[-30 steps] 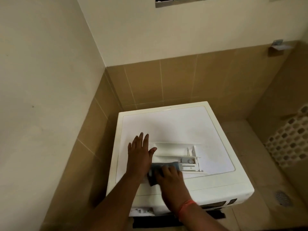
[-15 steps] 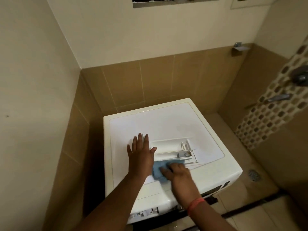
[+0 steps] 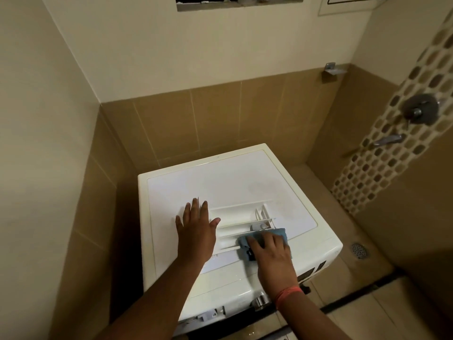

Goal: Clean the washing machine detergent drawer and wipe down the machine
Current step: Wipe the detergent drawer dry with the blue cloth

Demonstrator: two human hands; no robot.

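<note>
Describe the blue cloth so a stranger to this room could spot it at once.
Find the white washing machine standing in the tiled corner; a white detergent drawer lies on its top. At the drawer's right end, the right hand presses down on the blue cloth. It is the only blue thing there; the left hand lies flat on the machine's bare top.

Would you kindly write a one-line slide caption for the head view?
Left hand flat on the washing machine top while the right hand presses a blue cloth onto the removed detergent drawer.

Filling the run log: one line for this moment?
left hand flat on machine top | right hand presses blue cloth on drawer
</note>
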